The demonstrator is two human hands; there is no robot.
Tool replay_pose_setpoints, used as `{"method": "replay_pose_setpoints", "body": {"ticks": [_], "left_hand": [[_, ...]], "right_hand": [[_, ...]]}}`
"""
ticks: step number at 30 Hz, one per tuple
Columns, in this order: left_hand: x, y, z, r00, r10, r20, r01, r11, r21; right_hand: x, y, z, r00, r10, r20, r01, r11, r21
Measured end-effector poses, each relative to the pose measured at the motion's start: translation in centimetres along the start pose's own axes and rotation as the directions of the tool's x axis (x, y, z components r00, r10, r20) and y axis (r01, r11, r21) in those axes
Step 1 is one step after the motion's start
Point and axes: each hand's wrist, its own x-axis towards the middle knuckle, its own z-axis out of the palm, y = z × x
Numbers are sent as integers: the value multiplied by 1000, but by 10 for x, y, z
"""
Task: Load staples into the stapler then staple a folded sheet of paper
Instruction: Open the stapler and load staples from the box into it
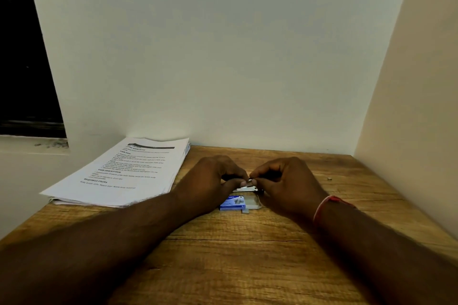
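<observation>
Wooden bench [223,242], seen from the head camera: left hand [213,181] and right hand [285,181] meet mid-bench, fingers of both curled, pinching a small stapler [244,188] mostly hidden between them; blue staple box [233,202] just beside it; paper stack [124,171] rear left.

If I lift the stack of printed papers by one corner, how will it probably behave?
The stack of printed papers would probably sag and fan out: its sheets look loose, with uneven edges. Pushed, the top sheets may slide over the lower ones. It looks thick, so likely rather heavy for a pinch.
</observation>
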Motion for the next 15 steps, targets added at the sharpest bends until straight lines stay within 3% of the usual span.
{"method": "replay_pose_setpoints", "body": {"ticks": [15], "left_hand": [[0,-6,-1,999,12,37,-11,1000,-16]], "right_hand": [[3,5,-5,1000,-28,10,27,999,24]]}}
